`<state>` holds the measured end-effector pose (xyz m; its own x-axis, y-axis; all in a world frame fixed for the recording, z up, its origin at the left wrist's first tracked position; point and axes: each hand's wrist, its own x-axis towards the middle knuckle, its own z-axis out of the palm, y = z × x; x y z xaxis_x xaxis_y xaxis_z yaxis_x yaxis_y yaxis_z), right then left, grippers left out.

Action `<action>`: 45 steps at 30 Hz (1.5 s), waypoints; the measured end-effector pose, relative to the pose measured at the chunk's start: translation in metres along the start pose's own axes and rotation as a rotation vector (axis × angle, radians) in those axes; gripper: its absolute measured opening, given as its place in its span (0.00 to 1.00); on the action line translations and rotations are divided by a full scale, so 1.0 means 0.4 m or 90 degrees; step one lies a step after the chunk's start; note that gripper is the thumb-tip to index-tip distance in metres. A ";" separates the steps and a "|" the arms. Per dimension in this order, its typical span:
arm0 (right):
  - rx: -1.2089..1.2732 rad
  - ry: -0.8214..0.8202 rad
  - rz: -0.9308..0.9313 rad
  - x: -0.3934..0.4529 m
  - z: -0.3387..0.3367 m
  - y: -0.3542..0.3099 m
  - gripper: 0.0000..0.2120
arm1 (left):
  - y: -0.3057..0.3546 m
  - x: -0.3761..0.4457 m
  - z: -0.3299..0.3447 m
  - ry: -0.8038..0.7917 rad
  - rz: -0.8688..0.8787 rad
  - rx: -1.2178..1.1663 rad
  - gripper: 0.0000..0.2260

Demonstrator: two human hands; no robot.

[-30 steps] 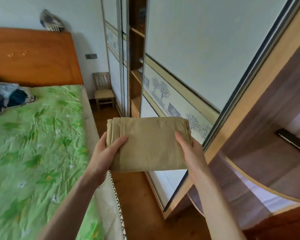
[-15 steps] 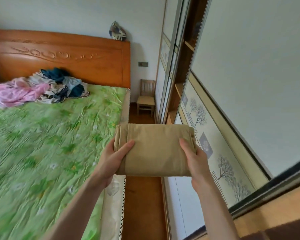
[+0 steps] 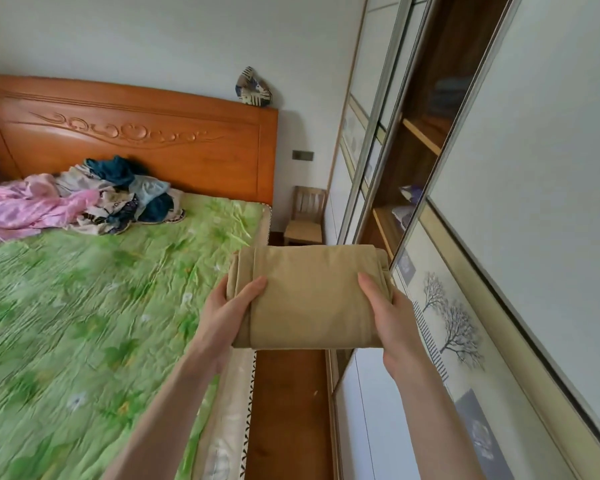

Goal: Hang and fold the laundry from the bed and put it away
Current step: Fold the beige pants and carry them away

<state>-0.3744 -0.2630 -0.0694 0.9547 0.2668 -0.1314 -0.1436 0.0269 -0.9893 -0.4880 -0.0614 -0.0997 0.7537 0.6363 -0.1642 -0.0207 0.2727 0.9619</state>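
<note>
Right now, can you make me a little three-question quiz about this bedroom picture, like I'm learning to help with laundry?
1. True or false: both hands hold the folded tan cloth bundle.
2. Where does the heap of unfolded pink and blue clothes lie? A) on the small wooden chair B) on the green bedspread by the carved wooden headboard C) on the floor
3. Fill in: the wardrobe's sliding doors stand on the person's ____ side.

Key
1. True: the left hand and right hand grip opposite ends.
2. B
3. right
</note>
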 end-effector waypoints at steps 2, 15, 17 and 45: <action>-0.004 0.008 -0.001 0.079 0.024 -0.019 0.14 | 0.020 0.088 0.016 -0.011 -0.006 0.004 0.13; 0.005 0.021 -0.037 0.474 0.078 -0.088 0.09 | 0.123 0.492 0.164 -0.045 -0.018 0.037 0.10; -0.006 0.031 -0.037 0.542 0.063 -0.088 0.04 | 0.130 0.553 0.201 -0.056 -0.029 0.046 0.13; 0.021 0.201 -0.100 1.343 0.013 -0.324 0.31 | 0.345 1.426 0.713 -0.272 -0.006 0.146 0.20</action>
<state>0.1556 -0.1179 -0.0113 0.9986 -0.0535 0.0037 0.0078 0.0761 -0.9971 0.1264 0.1334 0.0017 0.9563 0.2686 -0.1152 0.0969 0.0803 0.9920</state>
